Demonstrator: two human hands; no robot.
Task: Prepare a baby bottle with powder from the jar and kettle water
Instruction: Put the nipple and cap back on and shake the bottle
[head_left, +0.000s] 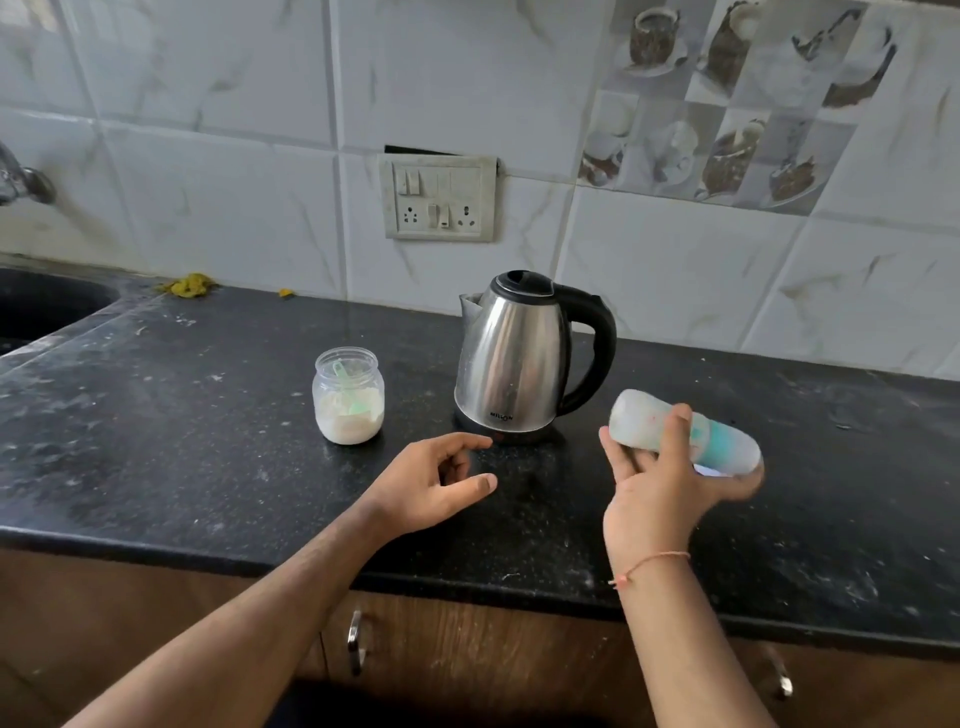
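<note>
From the head camera, the right hand (670, 483) holds the baby bottle (685, 434) tipped on its side above the dark surface (182, 457), fingers wrapped round it, while the left hand (436, 483) hovers empty with fingers loosely spread. The jar (348, 397) stands open with powder and a scoop inside beside the kettle (514, 358). The bottle looks capped and cloudy; whether it is filled I cannot tell.

A cloudy baby bottle (685, 432) with a teal collar lies tilted sideways in the right hand (670, 483), a lidded steel kettle (519, 358) stands upright just beyond the open left hand (431, 480), and farther left an open glass jar (348, 397) holds white powder and a green scoop.
</note>
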